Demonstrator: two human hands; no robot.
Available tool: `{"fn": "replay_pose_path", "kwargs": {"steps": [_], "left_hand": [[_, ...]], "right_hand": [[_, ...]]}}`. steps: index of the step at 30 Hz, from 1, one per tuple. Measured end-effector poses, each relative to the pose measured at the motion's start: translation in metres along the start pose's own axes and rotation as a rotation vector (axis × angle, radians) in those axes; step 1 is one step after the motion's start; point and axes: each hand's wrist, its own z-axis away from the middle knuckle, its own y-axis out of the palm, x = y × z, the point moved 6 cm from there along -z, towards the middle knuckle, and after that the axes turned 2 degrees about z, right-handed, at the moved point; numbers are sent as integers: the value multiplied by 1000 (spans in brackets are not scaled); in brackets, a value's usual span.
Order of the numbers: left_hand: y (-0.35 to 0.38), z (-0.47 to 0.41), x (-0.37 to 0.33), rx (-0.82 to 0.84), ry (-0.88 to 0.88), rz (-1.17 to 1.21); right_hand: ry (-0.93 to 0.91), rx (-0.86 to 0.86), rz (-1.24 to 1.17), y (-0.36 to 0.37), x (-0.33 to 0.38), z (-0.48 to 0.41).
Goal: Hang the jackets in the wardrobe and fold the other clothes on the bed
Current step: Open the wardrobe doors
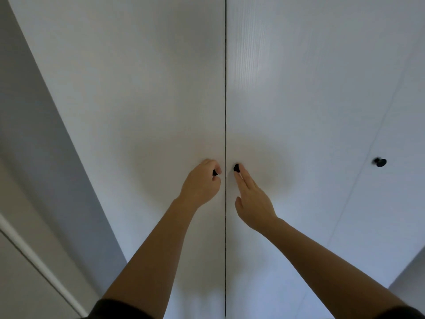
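A white wardrobe fills the view, its left door [142,88] and middle door [299,88] closed with a thin dark gap between them. My left hand [201,183] grips the small black knob [215,172] of the left door, fingers curled round it. My right hand [251,199] reaches to the black knob [236,167] of the middle door, its straight fingertips touching the knob. No jackets, other clothes or bed are in view.
A third wardrobe door [395,203] on the right carries another black knob [380,162]. A grey wall [34,134] runs down the left side, with a white door frame [34,256] at the lower left.
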Motion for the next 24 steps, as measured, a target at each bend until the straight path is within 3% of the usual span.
{"fn": "replay_pose_path", "kwargs": {"steps": [2,6,8,12,16,19,24], "left_hand": [[-3,11,-4,-37,8,4],[-12,44,-12,-170,38,51],[-16,59,-14,-253,6,98],[-26,85,-16,-434,-184,183],[-48,97,-36,-679,-221,-33],[-51,89,-46,-597,-293,-209],[-47,96,-43,-502,-465,-263]], "right_hand": [[91,30,-115,9,-2,9],[233,157,-664,33,13,24],[254,204,-772,39,23,25],[227,249,-750,45,34,29],[166,294,-683,47,45,37],[157,295,-701,46,50,44],[139,272,-707,41,68,61]]}}
